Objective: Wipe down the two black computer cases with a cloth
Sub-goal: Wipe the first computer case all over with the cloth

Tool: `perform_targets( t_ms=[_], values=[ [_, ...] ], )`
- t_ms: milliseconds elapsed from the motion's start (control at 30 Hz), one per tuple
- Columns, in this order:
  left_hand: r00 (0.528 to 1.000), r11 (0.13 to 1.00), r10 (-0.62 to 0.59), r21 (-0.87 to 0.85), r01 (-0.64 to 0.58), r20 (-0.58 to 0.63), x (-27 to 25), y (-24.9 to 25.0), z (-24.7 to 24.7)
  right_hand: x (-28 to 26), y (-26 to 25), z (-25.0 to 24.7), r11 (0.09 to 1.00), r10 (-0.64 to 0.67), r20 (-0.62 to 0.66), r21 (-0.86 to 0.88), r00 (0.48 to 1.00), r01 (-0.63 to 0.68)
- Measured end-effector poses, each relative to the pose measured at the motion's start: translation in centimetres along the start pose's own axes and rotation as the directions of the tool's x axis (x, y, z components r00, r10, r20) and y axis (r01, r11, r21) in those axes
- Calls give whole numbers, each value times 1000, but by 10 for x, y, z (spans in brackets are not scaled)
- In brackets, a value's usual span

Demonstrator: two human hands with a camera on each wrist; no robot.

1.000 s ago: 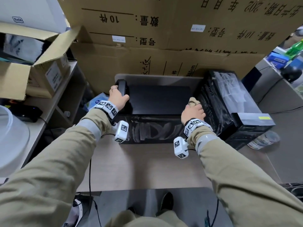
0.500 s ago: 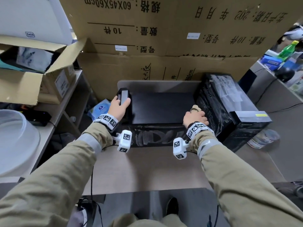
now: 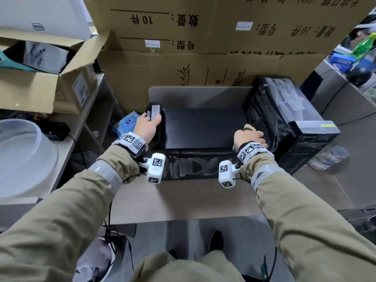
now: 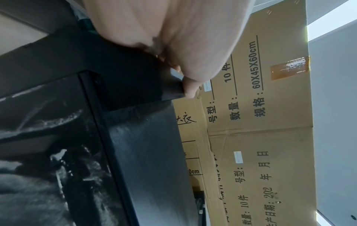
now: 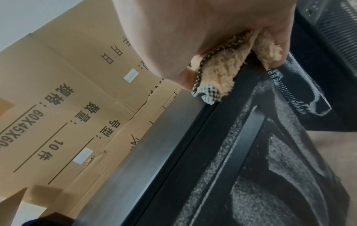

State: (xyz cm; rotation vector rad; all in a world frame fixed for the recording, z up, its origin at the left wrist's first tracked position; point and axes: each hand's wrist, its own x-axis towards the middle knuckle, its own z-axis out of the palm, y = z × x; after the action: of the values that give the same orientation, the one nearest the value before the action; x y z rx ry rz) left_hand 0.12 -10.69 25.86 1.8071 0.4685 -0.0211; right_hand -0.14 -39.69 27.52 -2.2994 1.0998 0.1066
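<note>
**Dust Meets Cloth on a Black Computer Case**

At the centre of the head view, a person leans over a black computer case [image 3: 203, 129] lying flat on the tabletop [image 3: 183, 200]. The left hand [image 3: 147, 127] curls around the case's raised end piece at centre left, steadying it. The right hand [image 3: 249, 137] clutches a bunched tan cloth [image 5: 222, 71] against the case's near right corner, where it meets the second case [image 3: 295, 119], which stands just beside it at the right of the frame. The top panel looks dark and even; the near side panel [image 3: 191, 165], lower centre, shows pale streaks of dust, so the wiping appears only partly done. To do this step well, the cloth would likely serve better spread flat under the fingers than balled up, drawn in long overlapping strokes while the left hand braces the case against sliding. Stacked cardboard boxes [image 3: 203, 47] fill the upper frame.
</note>
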Motion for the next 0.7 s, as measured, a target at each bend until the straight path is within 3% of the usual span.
perform_targets(
  t_ms=[467, 700],
  values=[
    [997, 977, -71, 200, 73, -18, 55, 23, 4, 29, -18, 27, 985, -166, -62, 41, 984, 168],
    [978, 972, -188, 127, 199, -88, 116, 52, 6, 81, -69, 25, 965, -259, 39, -42, 965, 260]
  ],
)
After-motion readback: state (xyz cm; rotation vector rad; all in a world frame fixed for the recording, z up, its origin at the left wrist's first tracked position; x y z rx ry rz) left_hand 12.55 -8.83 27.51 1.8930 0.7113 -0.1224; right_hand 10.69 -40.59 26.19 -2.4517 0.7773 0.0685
